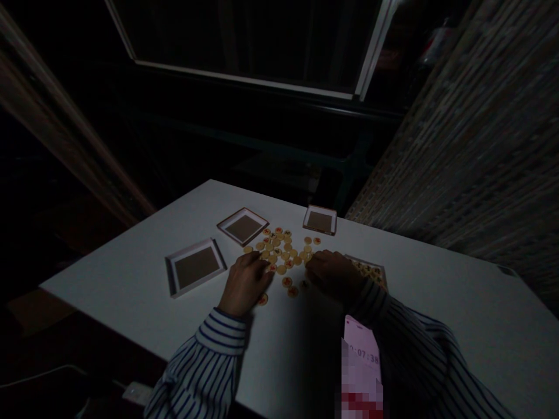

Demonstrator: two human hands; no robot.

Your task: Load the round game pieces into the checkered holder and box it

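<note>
A loose heap of round wooden Chinese chess pieces point(285, 256) lies on the white table point(279, 343), some showing red or dark characters, others plain. At the heap's left edge rests my left hand point(247, 281), its thumb and fingers apart and nothing visible held. My right hand point(332, 274) is at the heap's right side with fingers curled together and pointing down; their tips are in shadow, and what they hold, if anything, is hidden. Behind the right wrist, an open box point(379, 273) holds rows of pieces with dark characters, partly covered by my arm.
Three shallow open trays stand around the heap: a left one point(195, 267), a back one point(243, 226) and a back-right one point(320, 220). A lit phone point(362, 349) showing a timer lies beneath my right forearm. A bead curtain point(471, 151) hangs at right.
</note>
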